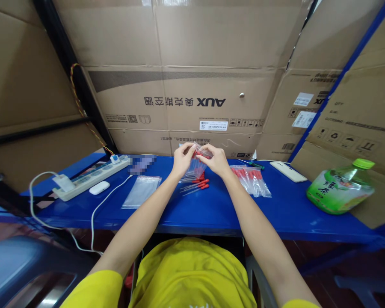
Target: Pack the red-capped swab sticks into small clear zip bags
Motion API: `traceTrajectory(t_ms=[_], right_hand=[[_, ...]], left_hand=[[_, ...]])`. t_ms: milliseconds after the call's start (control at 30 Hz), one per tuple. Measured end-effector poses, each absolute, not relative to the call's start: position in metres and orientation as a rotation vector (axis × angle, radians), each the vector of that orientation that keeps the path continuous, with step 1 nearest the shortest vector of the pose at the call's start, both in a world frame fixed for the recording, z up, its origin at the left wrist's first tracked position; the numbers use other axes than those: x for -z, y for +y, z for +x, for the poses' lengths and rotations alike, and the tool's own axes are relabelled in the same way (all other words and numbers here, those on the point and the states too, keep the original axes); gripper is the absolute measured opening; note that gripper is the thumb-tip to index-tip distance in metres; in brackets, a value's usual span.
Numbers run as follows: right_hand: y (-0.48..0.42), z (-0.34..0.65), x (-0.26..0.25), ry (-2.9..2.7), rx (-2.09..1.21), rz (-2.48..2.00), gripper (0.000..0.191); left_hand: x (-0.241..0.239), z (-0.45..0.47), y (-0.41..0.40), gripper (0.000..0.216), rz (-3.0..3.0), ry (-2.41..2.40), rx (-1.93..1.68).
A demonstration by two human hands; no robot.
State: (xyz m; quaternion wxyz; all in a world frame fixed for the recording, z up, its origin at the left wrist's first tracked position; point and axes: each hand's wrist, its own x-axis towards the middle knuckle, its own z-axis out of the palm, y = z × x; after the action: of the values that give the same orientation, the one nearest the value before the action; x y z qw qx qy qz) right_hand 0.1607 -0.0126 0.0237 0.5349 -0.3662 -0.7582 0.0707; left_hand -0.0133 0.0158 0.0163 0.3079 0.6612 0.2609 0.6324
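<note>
My left hand (pixel 182 160) and my right hand (pixel 215 161) are raised together over the blue shelf (pixel 211 214). Both pinch the top of a small clear plastic bag (pixel 197 164) that holds thin red-handled pieces. A few loose red-handled pieces (pixel 197 185) lie on the shelf just below the bag. To the right lies a pile of filled clear bags (pixel 252 179) with the same red pieces. A stack of empty clear bags (pixel 141 191) lies flat to the left of my left forearm.
A white power strip (pixel 90 177) with a plugged adapter and cables sits at the left, with a small white case (pixel 99 187) beside it. A white phone (pixel 288 170) and a green screwdriver (pixel 255 164) lie at the back right. A green bottle (pixel 340 188) lies at the right. Cardboard boxes (pixel 186 102) wall the back.
</note>
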Motion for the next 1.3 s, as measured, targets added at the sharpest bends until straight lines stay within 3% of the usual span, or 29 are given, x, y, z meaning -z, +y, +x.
traceTrajectory(t_ms=[767, 1033, 1300], right_hand=[[-0.0089, 0.1631, -0.0246, -1.789, -0.313, -0.817, 0.027], [-0.0083, 0.1664, -0.0267, -1.891, -0.18, -0.842, 0.029], [-0.0105, 0.1642, -0.0269, -1.699, -0.311, -0.877, 0.021]], left_hand=[[-0.0174, -0.0125, 0.0142, 0.036, 1.773, 0.71, -1.681], [-0.0163, -0.013, 0.0157, 0.035, 1.779, 0.738, -1.691], [-0.0156, -0.0108, 0.017, 0.038, 1.687, 0.688, -1.639]])
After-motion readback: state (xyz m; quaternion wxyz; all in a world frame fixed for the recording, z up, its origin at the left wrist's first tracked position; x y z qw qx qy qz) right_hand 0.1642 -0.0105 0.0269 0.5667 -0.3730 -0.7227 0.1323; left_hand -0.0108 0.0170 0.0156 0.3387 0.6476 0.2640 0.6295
